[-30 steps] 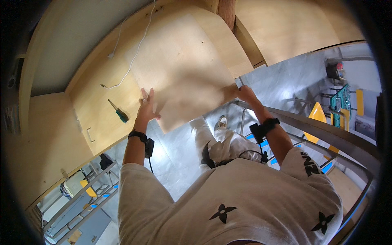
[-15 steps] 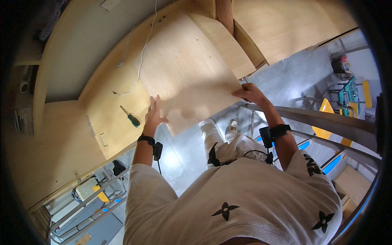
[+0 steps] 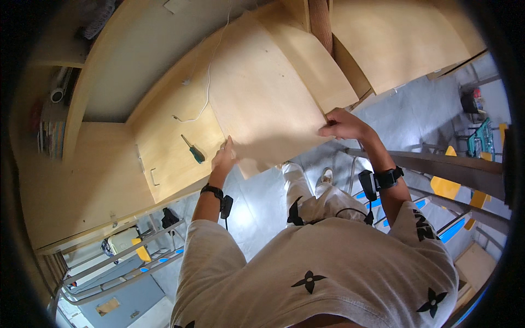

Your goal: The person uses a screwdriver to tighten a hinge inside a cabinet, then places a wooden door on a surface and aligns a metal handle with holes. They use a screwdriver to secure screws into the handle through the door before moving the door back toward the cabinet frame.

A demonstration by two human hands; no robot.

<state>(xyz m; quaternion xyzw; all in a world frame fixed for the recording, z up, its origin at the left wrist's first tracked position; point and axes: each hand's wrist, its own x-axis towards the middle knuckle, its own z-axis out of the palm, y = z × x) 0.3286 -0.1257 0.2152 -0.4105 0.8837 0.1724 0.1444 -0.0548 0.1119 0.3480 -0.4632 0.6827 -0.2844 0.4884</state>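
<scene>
A flat, pale wooden board lies over the wooden desktop, its near edge hanging past the desk's front. My left hand is closed on the board's left side near the front corner, thumb and fingers close together. At the right side my right hand grips the other front corner, its fingers partly hidden. A screwdriver with a green and black handle rests on the desktop to the left of my left hand. A thin white cable trails down beside the board's left edge.
A metal handle sits on the desk's left part. To the right run a grey metal rail and yellow-backed chairs. A brown post stands behind the board. Grey floor shows below.
The whole view has shifted, so the desk, board and screwdriver appear farther right. My left hand's spread fingers have drawn together at the board's edge. My right hand stays on its corner.
</scene>
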